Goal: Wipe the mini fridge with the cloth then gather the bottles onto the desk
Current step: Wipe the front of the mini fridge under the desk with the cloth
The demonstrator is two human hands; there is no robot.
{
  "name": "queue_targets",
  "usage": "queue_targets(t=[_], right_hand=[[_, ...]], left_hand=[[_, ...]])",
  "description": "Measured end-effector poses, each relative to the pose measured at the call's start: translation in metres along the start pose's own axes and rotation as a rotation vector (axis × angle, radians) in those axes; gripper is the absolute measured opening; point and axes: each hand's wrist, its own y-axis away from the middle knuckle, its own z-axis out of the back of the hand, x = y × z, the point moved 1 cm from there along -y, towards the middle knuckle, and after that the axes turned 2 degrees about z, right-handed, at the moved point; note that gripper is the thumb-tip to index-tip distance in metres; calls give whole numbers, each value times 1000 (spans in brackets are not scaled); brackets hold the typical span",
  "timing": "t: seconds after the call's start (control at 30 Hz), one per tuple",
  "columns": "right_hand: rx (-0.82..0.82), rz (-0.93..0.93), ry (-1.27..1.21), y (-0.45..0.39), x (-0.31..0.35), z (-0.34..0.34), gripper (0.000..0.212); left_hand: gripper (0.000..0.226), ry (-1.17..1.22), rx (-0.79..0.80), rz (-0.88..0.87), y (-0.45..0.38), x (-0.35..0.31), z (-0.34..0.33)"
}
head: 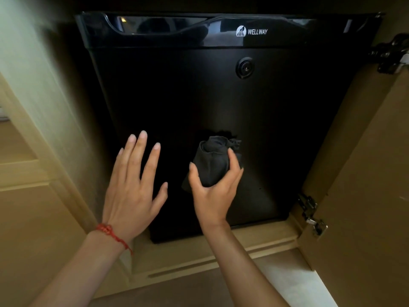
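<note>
A black mini fridge (199, 89) with a WELLWAY logo and a round lock stands shut inside a wooden cabinet. My right hand (212, 191) grips a bunched dark grey cloth (212, 160) in front of the lower part of the fridge door. My left hand (132, 187) is spread flat with fingers apart over the lower left of the door, holding nothing; a red string bracelet is on its wrist. No bottles and no desk are in view.
The cabinet door (365, 173) stands swung open at the right, with metal hinges (312, 216) on its inner edge. The wooden cabinet frame (44, 151) runs along the left and its base ledge (210, 251) lies under the fridge. Floor shows below.
</note>
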Motion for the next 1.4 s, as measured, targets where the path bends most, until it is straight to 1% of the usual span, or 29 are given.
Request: queue_targets(t=[0.13, 0.2, 0.27, 0.37, 0.47, 0.53, 0.63, 0.7, 0.83, 0.9, 0.97, 1.1, 1.2, 1.4], right_hand=[[11, -35, -15, -7, -5, 7, 64], [-33, -26, 6, -11, -10, 14, 63], [-101, -60, 21, -17, -21, 26, 64], [-199, -204, 27, -27, -48, 50, 67], [-319, -362, -13, -33, -65, 66, 63], [-386, -433, -59, -31, -68, 64, 60], [-418, -484, -141, -17, -63, 48, 57], [-391, -459, -149, -7, -58, 37, 58], [-233, -352, -136, 18, -37, 14, 68], [-119, -274, -128, 35, -25, 2, 64], [-28, -253, -149, 45, -18, -5, 56], [-30, -316, -193, 42, -23, -2, 48], [-92, -368, -181, 35, -28, 7, 46], [-408, -503, -98, -2, -66, 45, 46]], left_hand=[[62, -1, 3, -1, 0, -1, 0], [62, 4, 2, 4, 0, -2, 0], [62, 10, 1, 3, 0, -2, 0], [62, 7, 3, 0, 1, -1, 0], [62, -7, 3, -2, 1, 0, -1], [62, -15, 3, -1, 1, 0, -2], [62, -15, 3, -1, 1, 1, -2], [62, -14, 0, 0, 1, 0, -2], [63, -14, -2, 9, 1, -1, -2], [63, -14, 1, 5, 1, -1, -2], [63, -15, 8, 1, 1, 0, -1], [63, -14, 19, 5, 1, 1, 0], [62, -12, 25, 2, 2, 1, 0], [62, -8, 28, -16, 4, 3, -1]])
